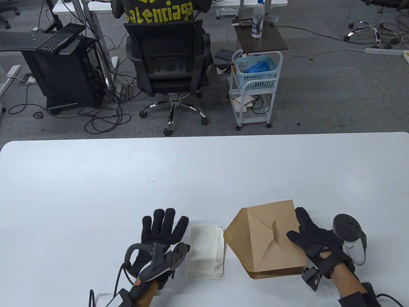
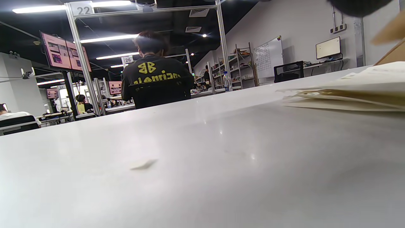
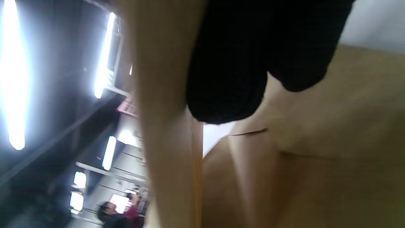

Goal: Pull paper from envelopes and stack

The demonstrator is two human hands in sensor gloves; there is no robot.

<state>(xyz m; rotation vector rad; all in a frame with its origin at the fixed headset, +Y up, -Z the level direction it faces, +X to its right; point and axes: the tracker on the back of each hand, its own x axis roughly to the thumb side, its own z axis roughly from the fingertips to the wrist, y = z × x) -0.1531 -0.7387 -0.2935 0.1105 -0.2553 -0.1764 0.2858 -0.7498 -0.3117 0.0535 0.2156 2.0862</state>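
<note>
A brown paper envelope (image 1: 265, 236) with its flap open to the left lies near the table's front edge, on top of at least one more envelope (image 1: 274, 273). My right hand (image 1: 311, 238) grips its right edge, thumb on top; the right wrist view shows the fingers (image 3: 234, 63) against the brown envelope (image 3: 316, 152). A stack of lined white paper (image 1: 206, 251) lies just left of the envelopes. My left hand (image 1: 161, 238) rests flat on the table, fingers spread, beside the stack's left edge and holds nothing. The stack also shows in the left wrist view (image 2: 348, 91).
The white table (image 1: 127, 185) stretches wide beyond the hands. Behind it are an office chair (image 1: 169, 64) with a seated person, a white trolley (image 1: 254, 86) with a blue basket, and a black computer stand (image 1: 64, 70).
</note>
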